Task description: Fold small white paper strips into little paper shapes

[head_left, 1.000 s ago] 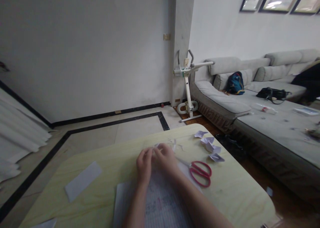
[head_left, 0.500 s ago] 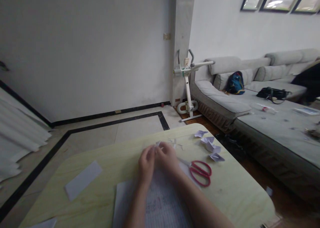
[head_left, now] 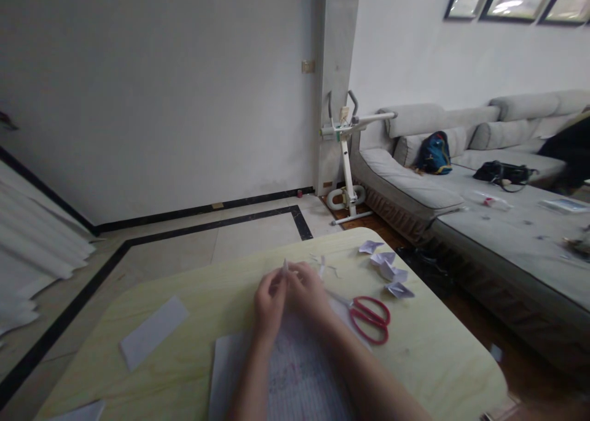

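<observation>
A small piece of folded paper [head_left: 285,266] is pinched between my two hands, its pointed tip sticking up above the fingers. My left hand [head_left: 270,298] grips it from the left, thumb and fingertips pressed together. From the other side my right hand [head_left: 305,287] closes on it too; most of the paper is hidden by the fingers. Under my forearms lies an open notebook [head_left: 295,378] with lined, written pages. Red-handled scissors [head_left: 370,319] rest to the right of my right hand, blades toward it. Thin paper scraps [head_left: 328,265] lie just beyond that hand.
Several folded paper boats [head_left: 389,271] stand near the table's far right edge. A white paper strip [head_left: 153,333] lies on the left of the table [head_left: 193,316], and another paper [head_left: 83,412] at the front left corner. A grey sofa [head_left: 415,193] and exercise machine [head_left: 345,157] are beyond.
The folded paper has turned between my fingers, and its tip now points more upright. Both hands have shifted slightly; the things on the table are unmoved.
</observation>
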Motion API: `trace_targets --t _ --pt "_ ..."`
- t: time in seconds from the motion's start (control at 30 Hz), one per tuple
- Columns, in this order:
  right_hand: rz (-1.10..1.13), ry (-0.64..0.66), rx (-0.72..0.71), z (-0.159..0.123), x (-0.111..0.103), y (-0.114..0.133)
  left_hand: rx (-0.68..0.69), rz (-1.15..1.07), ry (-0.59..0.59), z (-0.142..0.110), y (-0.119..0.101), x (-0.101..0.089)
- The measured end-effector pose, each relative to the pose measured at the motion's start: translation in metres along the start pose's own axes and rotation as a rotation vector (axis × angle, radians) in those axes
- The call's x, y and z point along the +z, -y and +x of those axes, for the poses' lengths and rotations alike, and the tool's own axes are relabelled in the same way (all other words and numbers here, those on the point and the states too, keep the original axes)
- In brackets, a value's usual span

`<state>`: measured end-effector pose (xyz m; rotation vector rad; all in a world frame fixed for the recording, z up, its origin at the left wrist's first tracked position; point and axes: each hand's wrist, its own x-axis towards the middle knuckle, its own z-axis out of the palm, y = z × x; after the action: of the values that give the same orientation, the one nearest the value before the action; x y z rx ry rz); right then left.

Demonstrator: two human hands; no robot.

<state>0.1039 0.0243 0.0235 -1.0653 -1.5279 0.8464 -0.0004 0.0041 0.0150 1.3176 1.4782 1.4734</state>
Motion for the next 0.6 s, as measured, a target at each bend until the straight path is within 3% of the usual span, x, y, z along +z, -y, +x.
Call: trace_targets --t 0.6 --pt "-0.033 -0.081 0.038 0.0000 -0.0006 0.0043 -0.013 -0.037 -0.032 -0.0003 -0.0051 0.0010"
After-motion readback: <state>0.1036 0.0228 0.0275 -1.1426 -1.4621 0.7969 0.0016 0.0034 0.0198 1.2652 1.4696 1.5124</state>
